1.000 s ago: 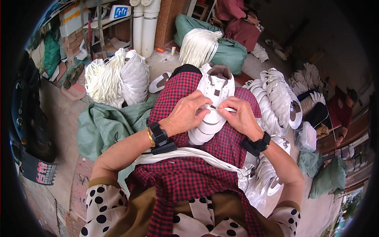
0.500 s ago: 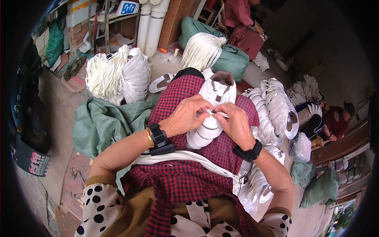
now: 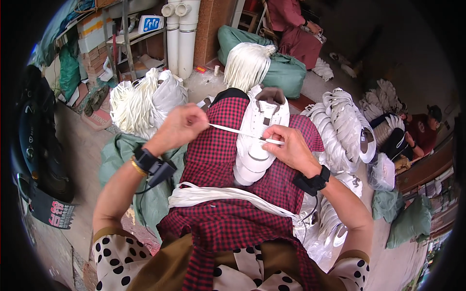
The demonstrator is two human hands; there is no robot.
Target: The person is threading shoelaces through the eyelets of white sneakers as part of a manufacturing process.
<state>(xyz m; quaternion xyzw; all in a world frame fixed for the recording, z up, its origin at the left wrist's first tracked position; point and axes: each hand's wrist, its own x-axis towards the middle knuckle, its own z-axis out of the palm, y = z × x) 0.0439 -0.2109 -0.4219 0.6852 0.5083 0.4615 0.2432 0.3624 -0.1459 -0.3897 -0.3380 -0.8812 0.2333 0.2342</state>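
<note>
A white sneaker (image 3: 250,167) with a brown lining rests on the red-and-black checked cloth (image 3: 216,157) over my lap. My left hand (image 3: 180,125) is closed on a white shoelace (image 3: 228,128), held up left of the shoe. The lace runs taut across the front of the shoe to the lowest eyelets. My right hand (image 3: 291,150) pinches the lace at the shoe's right side, where a short end sticks out below the fingers. A bundle of white laces (image 3: 213,195) lies across my lap, nearer to me than the shoe.
White laces and shoe pieces (image 3: 145,99) are heaped at the left above a green sack (image 3: 116,160). More stacked white shoe pieces (image 3: 335,128) stand by my right knee. Ahead, laces (image 3: 247,63) hang over a green bale (image 3: 289,77). Two people sit at the far right.
My left hand has moved left and away from the shoe, drawing the lace out straight. My right hand stays by the eyelets, slightly to the right of before.
</note>
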